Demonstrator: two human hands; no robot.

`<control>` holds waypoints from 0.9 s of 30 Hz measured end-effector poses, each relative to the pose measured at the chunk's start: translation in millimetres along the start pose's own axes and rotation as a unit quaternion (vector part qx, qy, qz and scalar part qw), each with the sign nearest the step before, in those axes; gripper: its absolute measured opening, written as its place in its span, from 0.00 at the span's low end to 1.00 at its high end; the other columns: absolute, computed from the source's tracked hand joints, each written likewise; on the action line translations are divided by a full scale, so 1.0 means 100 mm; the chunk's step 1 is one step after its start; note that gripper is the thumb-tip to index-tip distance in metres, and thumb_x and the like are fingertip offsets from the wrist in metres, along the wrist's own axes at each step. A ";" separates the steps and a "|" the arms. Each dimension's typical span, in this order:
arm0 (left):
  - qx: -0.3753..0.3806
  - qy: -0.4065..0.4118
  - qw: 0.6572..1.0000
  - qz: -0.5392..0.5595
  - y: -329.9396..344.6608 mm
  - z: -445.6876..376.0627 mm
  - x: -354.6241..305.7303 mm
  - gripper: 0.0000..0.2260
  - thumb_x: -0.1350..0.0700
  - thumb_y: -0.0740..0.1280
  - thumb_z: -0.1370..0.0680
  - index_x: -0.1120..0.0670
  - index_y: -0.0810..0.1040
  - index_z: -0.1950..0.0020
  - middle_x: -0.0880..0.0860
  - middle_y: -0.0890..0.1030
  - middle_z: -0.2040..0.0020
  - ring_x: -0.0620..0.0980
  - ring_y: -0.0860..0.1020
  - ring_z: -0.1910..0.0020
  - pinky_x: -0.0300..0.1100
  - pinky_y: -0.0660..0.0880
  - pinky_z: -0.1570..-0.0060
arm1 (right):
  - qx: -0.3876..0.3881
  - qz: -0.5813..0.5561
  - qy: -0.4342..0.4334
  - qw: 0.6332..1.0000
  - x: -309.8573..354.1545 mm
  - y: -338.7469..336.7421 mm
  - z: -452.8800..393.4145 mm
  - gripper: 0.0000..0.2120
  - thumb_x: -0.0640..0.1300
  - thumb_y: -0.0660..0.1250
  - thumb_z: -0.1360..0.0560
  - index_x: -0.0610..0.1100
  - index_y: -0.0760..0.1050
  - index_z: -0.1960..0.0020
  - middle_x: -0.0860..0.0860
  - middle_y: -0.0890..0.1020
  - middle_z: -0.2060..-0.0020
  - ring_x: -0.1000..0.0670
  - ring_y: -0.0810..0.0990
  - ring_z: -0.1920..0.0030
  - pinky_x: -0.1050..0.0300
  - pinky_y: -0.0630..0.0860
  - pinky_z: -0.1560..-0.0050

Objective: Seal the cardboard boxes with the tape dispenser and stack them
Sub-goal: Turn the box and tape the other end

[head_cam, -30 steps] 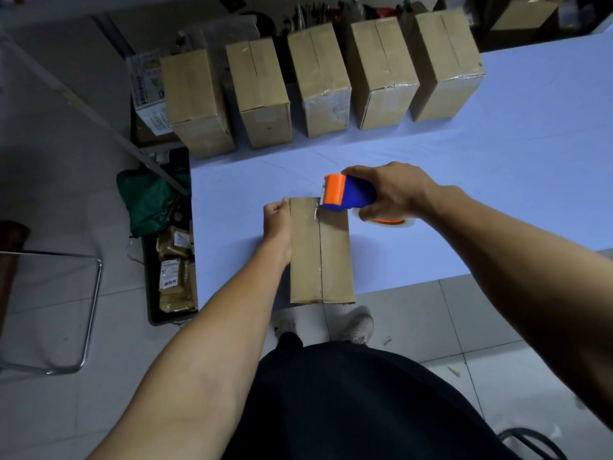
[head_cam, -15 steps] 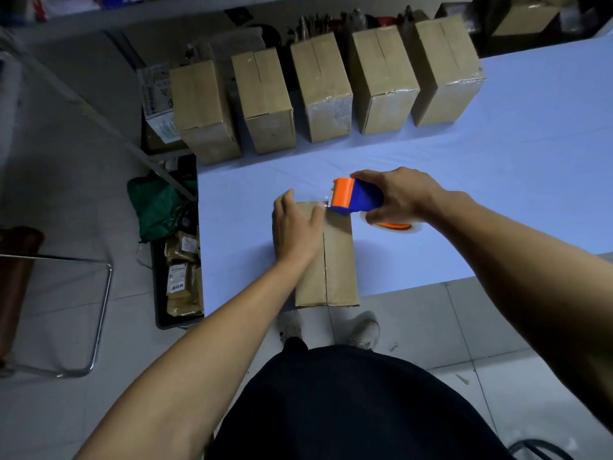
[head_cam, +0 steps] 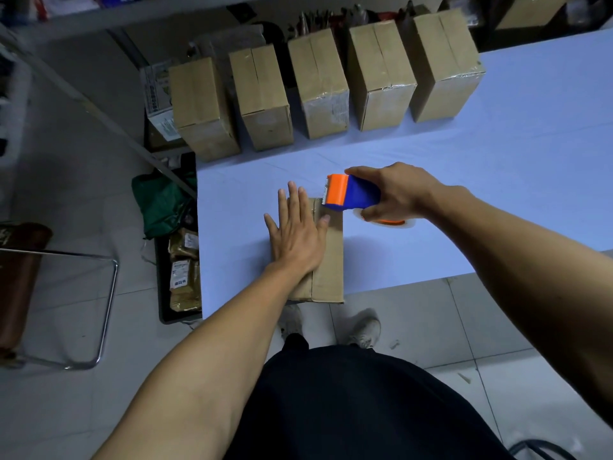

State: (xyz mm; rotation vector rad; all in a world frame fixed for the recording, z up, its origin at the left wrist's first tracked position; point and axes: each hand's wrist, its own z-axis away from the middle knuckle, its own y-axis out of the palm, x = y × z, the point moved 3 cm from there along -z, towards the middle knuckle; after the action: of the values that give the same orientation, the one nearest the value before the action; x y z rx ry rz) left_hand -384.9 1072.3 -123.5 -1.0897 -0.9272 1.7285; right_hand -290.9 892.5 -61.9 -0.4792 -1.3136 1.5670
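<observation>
While the left hand (head_cam: 295, 232) lies flat on the box (head_cam: 326, 260), the right hand (head_cam: 396, 190) (grip clenched) holds the tape dispenser (head_cam: 351, 193)

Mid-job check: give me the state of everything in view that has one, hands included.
Brown cardboard box nearest the person: flaps closed, flat on the table, overhanging its near edge.
Blue and orange tape dispenser: at that box's far end.
Left hand: open, flat on the box.
Right hand: grips the dispenser.
Five brown cardboard boxes at the table's far edge: closed, in a row.
</observation>
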 end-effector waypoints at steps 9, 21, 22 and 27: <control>0.013 0.018 0.999 -0.034 0.03 -0.01 0.05 0.30 0.41 0.44 0.15 0.54 0.36 0.19 0.50 0.32 0.20 0.51 0.31 0.22 0.63 0.39 0.24 | 0.006 -0.025 -0.023 0.999 -0.16 0.07 0.06 0.37 0.60 0.69 0.28 0.59 0.58 0.23 0.49 0.80 0.44 0.46 0.74 0.52 0.53 0.72 0.53; 0.020 0.042 0.998 -0.051 0.00 -0.01 0.03 0.30 0.41 0.43 0.16 0.54 0.36 0.19 0.51 0.33 0.20 0.51 0.32 0.22 0.61 0.36 0.25 | 0.009 -0.030 -0.001 1.000 -0.48 0.23 0.28 0.34 0.59 0.68 0.27 0.58 0.58 0.25 0.50 0.80 0.50 0.44 0.75 0.55 0.54 0.70 0.56; 0.020 0.044 0.998 -0.049 0.00 -0.02 0.03 0.30 0.41 0.43 0.15 0.54 0.36 0.19 0.51 0.33 0.20 0.51 0.31 0.22 0.61 0.36 0.25 | 0.011 -0.030 0.000 0.999 -0.49 0.26 0.27 0.34 0.59 0.68 0.26 0.58 0.57 0.24 0.50 0.80 0.50 0.44 0.75 0.55 0.54 0.70 0.56; 0.010 0.071 0.995 -0.070 0.00 -0.03 0.03 0.29 0.42 0.44 0.15 0.50 0.37 0.19 0.50 0.34 0.19 0.51 0.31 0.22 0.66 0.35 0.28 | 0.021 -0.033 0.015 0.999 -0.49 0.35 0.22 0.35 0.59 0.68 0.26 0.58 0.57 0.24 0.48 0.81 0.48 0.43 0.77 0.53 0.52 0.73 0.54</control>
State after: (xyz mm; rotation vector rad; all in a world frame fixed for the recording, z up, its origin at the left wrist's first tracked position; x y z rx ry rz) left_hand -382.7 1075.1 -125.4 -1.0934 -0.8735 1.5234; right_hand -302.8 842.0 -99.6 -0.4271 -1.2592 1.5235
